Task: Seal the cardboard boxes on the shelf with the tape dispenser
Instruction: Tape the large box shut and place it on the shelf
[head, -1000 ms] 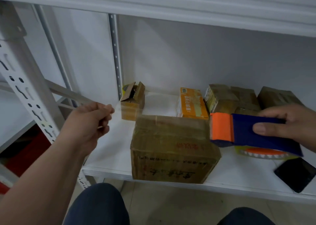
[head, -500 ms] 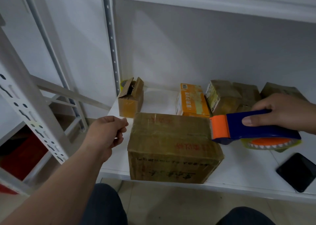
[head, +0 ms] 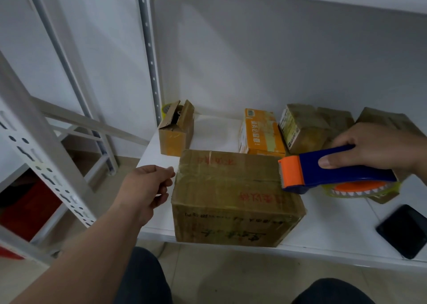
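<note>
Since the earlier frame, the left hand point(head: 147, 185) has been brought closer to the left top edge of the large cardboard box point(head: 233, 199), where a strip of clear tape seems to be pinched between its curled fingers. At the front of the white shelf point(head: 335, 239) this box is placed. Over its right corner the blue and orange tape dispenser point(head: 332, 172) is gripped by the right hand point(head: 379, 146). A black phone point(head: 404, 229) is lying at the right.

Red and black print on the large cardboard box point(head: 233, 195) — too blurred to read.
</note>
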Available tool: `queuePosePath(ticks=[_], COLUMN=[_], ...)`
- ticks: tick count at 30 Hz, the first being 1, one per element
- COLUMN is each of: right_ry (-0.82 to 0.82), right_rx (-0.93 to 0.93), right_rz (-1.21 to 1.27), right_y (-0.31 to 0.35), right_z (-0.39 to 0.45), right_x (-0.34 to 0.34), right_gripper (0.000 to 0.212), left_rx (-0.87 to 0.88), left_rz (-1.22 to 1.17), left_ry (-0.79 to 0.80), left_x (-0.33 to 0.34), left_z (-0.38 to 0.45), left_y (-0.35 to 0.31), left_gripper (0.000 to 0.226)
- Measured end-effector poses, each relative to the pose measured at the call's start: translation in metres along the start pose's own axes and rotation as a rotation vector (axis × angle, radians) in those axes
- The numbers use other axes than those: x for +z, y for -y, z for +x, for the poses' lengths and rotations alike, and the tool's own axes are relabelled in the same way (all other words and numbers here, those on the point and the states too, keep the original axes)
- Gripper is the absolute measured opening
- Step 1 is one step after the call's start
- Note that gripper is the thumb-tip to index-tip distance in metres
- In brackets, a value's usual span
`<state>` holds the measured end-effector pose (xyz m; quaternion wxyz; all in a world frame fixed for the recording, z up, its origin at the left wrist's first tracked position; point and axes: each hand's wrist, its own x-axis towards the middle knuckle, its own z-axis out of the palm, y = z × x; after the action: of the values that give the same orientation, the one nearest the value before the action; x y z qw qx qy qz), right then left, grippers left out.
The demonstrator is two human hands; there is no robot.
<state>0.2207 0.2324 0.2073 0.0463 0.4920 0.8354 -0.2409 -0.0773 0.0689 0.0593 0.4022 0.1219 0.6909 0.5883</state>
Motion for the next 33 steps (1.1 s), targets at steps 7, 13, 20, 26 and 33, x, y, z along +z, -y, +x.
queuePosePath(ticks=[7,13,20,26,33], right_ry=[0.008,0.007,0.001,-0.015,-0.002], right_rx=[0.022,0.021,0.02,0.019,-0.002], right_rz=[-0.05,-0.076,-0.067,-0.072,-0.083], right_y=[0.0,-0.002,-0.005,-0.008,-0.01], right_z=[0.003,0.005,0.007,0.011,0.013], right_x=[0.004,0.005,0.006,0.006,0.005], right_gripper=[0.059,0.06,0.05,0.038,0.039], left_rx=[0.056,0.001,0.243,0.733,0.728], left_rz=[0.224,0.479,0.56,1.187,1.577], left_ry=[-0.008,0.011,-0.101,0.253,0.284], left_x=[0.002,0.003,0.003,0.022,0.043], left_z=[-0.004,-0.004,0.003,-0.018,-0.026], left_y=[-0.002,-0.01,0.014,0.004,-0.002], left_gripper=[0.025,0.042,0.026,0.069,0.107])
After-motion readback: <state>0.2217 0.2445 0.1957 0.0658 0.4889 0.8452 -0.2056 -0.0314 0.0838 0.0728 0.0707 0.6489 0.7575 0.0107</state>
